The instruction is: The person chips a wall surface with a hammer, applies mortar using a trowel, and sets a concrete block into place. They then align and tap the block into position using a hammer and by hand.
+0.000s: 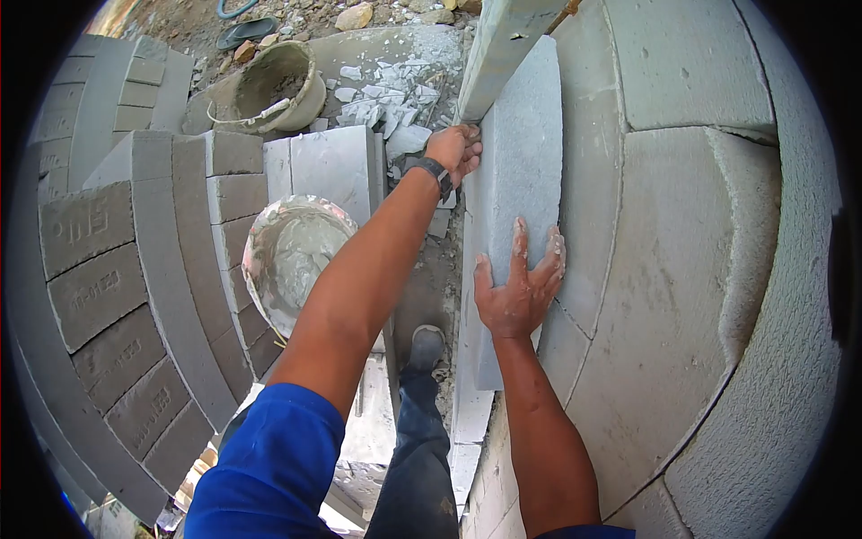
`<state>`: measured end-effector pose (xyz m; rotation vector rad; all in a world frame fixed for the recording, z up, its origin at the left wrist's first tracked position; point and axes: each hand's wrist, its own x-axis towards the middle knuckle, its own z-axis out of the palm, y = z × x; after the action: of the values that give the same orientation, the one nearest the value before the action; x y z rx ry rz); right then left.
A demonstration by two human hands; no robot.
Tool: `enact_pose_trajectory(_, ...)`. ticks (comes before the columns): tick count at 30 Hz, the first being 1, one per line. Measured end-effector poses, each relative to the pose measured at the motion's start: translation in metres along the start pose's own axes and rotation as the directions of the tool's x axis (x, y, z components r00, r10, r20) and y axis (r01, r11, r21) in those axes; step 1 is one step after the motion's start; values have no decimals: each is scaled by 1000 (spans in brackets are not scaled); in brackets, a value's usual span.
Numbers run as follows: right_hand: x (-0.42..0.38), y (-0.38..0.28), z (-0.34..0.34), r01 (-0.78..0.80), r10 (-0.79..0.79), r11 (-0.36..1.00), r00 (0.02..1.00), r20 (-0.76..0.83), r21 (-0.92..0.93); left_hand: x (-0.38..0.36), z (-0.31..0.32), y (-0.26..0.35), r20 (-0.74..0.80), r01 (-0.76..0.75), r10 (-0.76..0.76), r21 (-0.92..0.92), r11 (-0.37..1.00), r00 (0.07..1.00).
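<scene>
A big grey block (516,180) stands on its edge on top of the wall (664,269). Both hands are on it.

The right hand (521,287) lies flat on the near part of the block's wide face. Its fingers (518,241) are spread apart and point away from the person. The hand has pale dust on it.

The left hand (456,151) is at the far part of the block, on its left edge. Its fingers are curled tight around that edge. There is a dark band (435,171) on the wrist just behind this hand.

To the right of the right hand, the block touches the top of the wall, which is made of more grey blocks with thin lines between them. Past the left hand, a long pale block (503,49) leans over the end of the big block.

Under the left arm sits a round bowl (292,256) with wet grey mix in it. Farther past it is a tan bucket (274,88), tipped on its side. Beside the bucket, near the left hand, lie white broken bits (386,94) on the ground.

To the left of the bowl are stacks of grey blocks (135,269). Below the hands you can see the person's shoe (426,346) and a blue sleeve (269,467).
</scene>
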<state>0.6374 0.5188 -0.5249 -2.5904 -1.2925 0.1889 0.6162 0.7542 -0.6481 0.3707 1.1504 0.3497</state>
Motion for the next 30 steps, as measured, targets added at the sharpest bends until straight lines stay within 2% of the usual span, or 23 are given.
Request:
enact_pose_trajectory(5, 2, -3, -1, 15, -16, 1000, 1000, -4, -11, -8, -16, 7, -36, -113, 121, 176, 978, 992)
enact_pose_trajectory(6, 1, -2, 1, 21, -21, 1000, 1000, -7, -18, -1, -19, 7, -74, -161, 173, 144, 976, 982)
enact_pose_trajectory(9, 2, -4, 1, 39, -40, 999, 999, -3, -36, 21, -28, 20, 19, -409, 420, 267, 873, 907)
enact_pose_trajectory(10, 2, -4, 2, 48, -49, 998, 999, -6, -42, 27, -28, 30, 46, -405, 417, 356, 842, 908)
enact_pose_trajectory(11, 2, -5, 1, 58, -58, 997, 998, -5, -50, 37, -29, 41, 229, -564, 569, 636, 527, 790)
enact_pose_trajectory(12, 2, -5, 0, 63, -62, 996, 998, 8, -61, 61, -34, 46, 447, -624, 608, 775, 103, 656)
enact_pose_trajectory(13, 3, -7, -1, 66, -64, 995, 998, 21, -71, 68, -33, 58, 657, -572, 530, 744, -344, 536)
enact_pose_trajectory(14, 4, -8, -1, 67, -65, 995, 997, 32, -80, 74, -25, 65, 583, -548, 462, 806, -223, 668)
enact_pose_trajectory(16, 5, -8, 0, 87, -85, 994, 996, 33, -64, 102, -17, 80, 762, -648, 275, 645, -406, 586)
enact_pose_trajectory(19, 6, -5, 2, 106, -104, 992, 994, 43, -62, 108, -7, 103, 681, -679, 58, 732, -55, 730)
enact_pose_trajectory(21, 6, -6, 2, 107, -103, 991, 993, 61, -74, 103, 15, 115, 453, -435, -144, 889, 143, 880)
enact_pose_trajectory(25, 7, -7, -1, 101, -93, 991, 991, 94, -88, 80, 23, 137, 264, -78, -309, 861, 503, 914)
enact_pose_trajectory(28, 8, -9, 3, 89, -84, 994, 993, 77, -65, 70, 16, 132, 350, -155, -184, 747, 646, 918)
enact_pose_trajectory(30, 7, -5, 0, 97, -91, 993, 993, 81, -64, 76, 18, 129, 419, -251, -165, 767, 591, 893)
